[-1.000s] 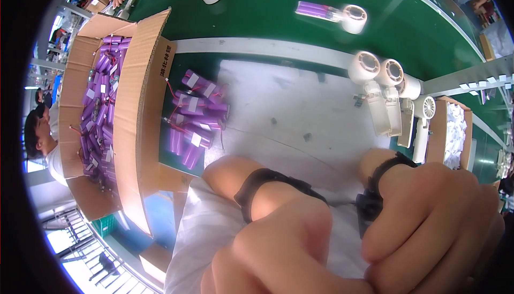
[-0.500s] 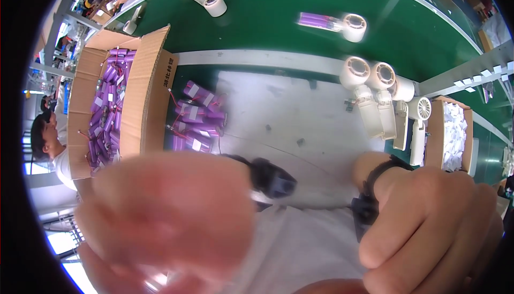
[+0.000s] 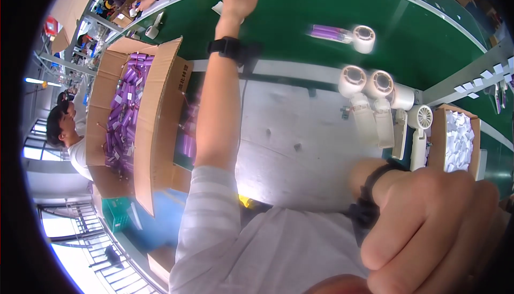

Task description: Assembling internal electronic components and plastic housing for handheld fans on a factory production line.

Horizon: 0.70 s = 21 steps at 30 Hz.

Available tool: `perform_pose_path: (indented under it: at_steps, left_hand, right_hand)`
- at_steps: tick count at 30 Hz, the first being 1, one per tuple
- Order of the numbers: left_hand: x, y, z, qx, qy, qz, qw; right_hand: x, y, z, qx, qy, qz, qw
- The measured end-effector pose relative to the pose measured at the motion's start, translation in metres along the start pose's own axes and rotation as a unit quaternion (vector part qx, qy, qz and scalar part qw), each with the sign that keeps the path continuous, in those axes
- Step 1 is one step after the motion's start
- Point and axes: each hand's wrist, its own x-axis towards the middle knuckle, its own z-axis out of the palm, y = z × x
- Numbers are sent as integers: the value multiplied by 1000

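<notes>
My left hand (image 3: 241,2) reaches out over the far green surface, thumb and finger apart with a gap between them. Beneath its wrist, a small piece of a white part (image 3: 217,8) shows; the rest is hidden by the hand. Close up at the lower right is my right hand (image 3: 428,224), its fingers curled in. Whatever it may hold is out of sight. Farther right on the green surface lies a white round fan head (image 3: 364,38) with purple battery cells (image 3: 329,32) attached. White handheld fans (image 3: 353,80) stand grouped beyond my right hand.
A cardboard box (image 3: 166,107) of purple battery packs (image 3: 126,101) stands left of my left forearm. At the right, another box (image 3: 439,139) holds white pieces (image 3: 459,139). A grey work surface (image 3: 289,149) lies between. A person (image 3: 64,128) is at far left.
My left hand has swung from close in front of the camera out to the far green surface, over the white part. My right hand stays nearly in place. The view has shifted slightly.
</notes>
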Motion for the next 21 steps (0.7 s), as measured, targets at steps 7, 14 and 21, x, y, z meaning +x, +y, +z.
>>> perform_pose_path:
  at_steps: [7,14,21]
  left_hand:
    - [-7,-60,48,187,-131,-20,973]
    - [27,-112,49,169,-234,174,942]
    - [12,17,-18,194,-216,108,951]
  right_hand:
    - [-15,-12,-29,-28,13,-13,999]
    - [-19,-19,-34,-37,25,-18,999]
    - [-21,-16,-35,10,8,-13,1000]
